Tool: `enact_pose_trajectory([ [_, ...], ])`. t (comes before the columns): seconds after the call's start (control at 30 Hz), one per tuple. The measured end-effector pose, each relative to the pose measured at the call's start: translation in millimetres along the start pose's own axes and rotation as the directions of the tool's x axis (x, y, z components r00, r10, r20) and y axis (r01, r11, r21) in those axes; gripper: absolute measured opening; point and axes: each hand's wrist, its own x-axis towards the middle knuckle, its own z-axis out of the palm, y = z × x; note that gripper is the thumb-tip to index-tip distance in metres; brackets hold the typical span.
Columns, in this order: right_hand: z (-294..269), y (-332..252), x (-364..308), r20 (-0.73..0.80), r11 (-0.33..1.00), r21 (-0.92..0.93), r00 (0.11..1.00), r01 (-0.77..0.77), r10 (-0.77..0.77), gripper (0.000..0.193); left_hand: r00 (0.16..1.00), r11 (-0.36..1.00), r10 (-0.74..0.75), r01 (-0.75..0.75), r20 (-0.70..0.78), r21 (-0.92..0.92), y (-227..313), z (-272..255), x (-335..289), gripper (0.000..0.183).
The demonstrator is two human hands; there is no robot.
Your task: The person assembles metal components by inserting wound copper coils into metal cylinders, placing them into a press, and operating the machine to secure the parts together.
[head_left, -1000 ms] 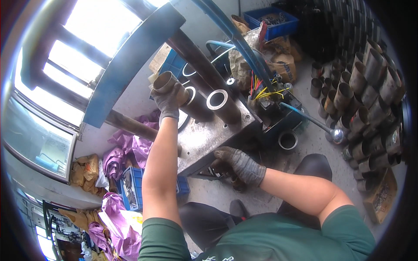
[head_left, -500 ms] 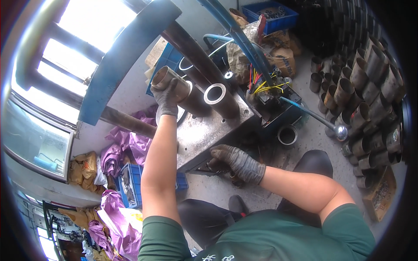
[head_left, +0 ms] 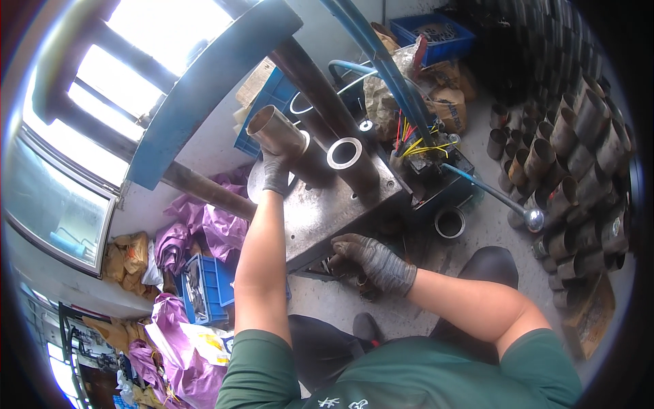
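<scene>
My left hand, in a grey work glove, is wrapped round the lower side of an open metal tube. The tube leans to the upper left, its lower end against the top of a dark upright cylinder on the steel press table. Whether it sits on or over that cylinder is hidden. Right of it stands a thick-walled cylinder with a bright rim. My right hand, also gloved, is closed at the table's front edge; whatever its fingers hold is hidden.
A curved blue press beam and steel columns rise over the table. A lever with a ball knob juts out at the right. Many metal tubes are stacked on the far right. A loose ring lies on the floor. Purple sacks lie left.
My left hand has slid slightly lower along the tube, and the tube has shifted a little to the right. My right hand keeps its place. The whole view has shifted slightly.
</scene>
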Motion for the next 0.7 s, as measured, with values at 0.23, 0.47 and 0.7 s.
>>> enact_pose_trajectory([
  [0.23,11,-8,-10,0.035,0.994,0.105,0.999,-0.036,0.033,0.036,0.953,0.988,0.104,-0.067,-0.284,0.137,-4,0,-13,0.088],
  [0.47,1,-12,-7,0.056,0.997,0.056,0.997,0.054,-0.057,0.039,0.881,0.831,0.187,0.094,-0.434,0.548,10,-6,-38,0.083],
  [0.7,6,-45,-37,0.137,0.971,0.138,0.967,0.196,-0.214,0.044,0.905,0.779,0.069,0.213,-0.419,0.59,41,-11,-54,0.09],
])
